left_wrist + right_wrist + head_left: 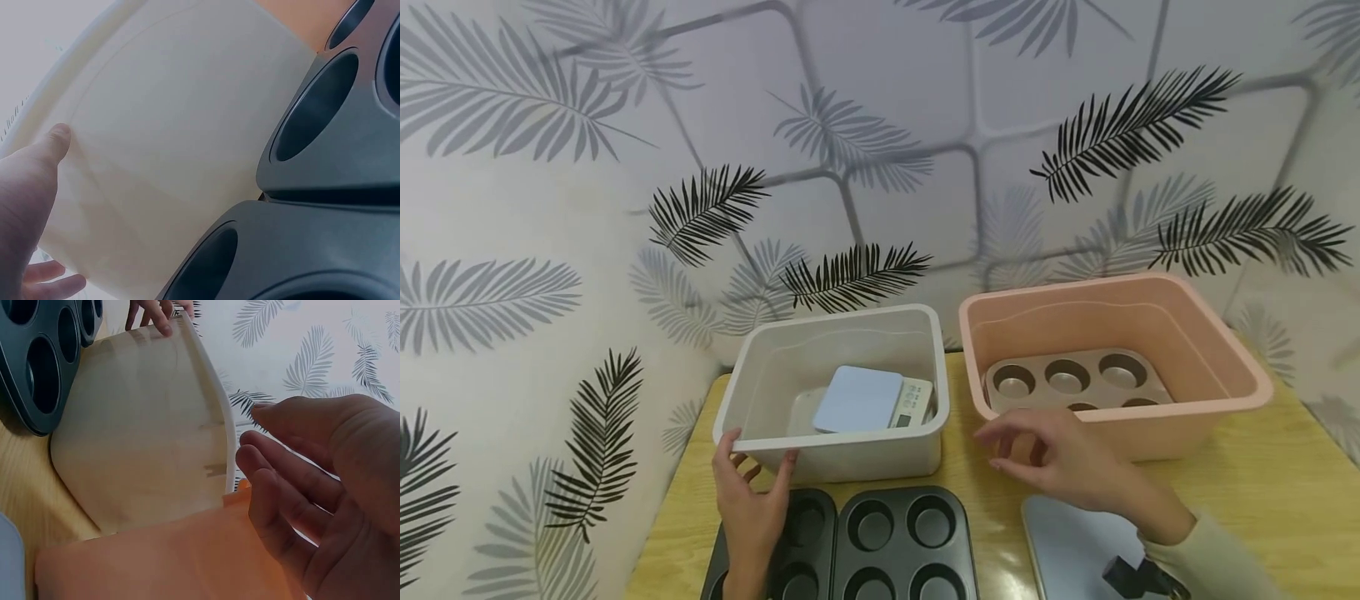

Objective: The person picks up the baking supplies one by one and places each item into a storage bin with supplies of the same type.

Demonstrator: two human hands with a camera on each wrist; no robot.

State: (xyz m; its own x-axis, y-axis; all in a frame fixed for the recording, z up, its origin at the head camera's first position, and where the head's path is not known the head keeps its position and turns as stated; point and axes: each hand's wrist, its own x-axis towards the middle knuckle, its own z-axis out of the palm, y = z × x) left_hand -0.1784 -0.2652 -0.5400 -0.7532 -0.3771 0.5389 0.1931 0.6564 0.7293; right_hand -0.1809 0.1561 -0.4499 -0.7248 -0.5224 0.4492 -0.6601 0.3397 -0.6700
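Observation:
My left hand [758,457] grips the front left corner of a white plastic bin [850,454], fingers over the rim and thumb [53,140] against the outer wall [175,125]. A white kitchen scale [861,398] with a pale blue platform lies inside the bin. My right hand [1022,442] hovers in front of a pink bin [1210,350], fingers [275,487] relaxed and holding nothing. A gold muffin tin [1075,379] lies in the pink bin. In the right wrist view the white bin's wall [137,437] and pink bin's wall [162,562] stand side by side.
Two dark muffin tins [898,542] lie side by side on the wooden table [1285,492] just in front of the white bin, also visible in the left wrist view [337,156]. A flat grey-blue scale platform [1075,542] lies under my right forearm. A leaf-patterned wall stands behind.

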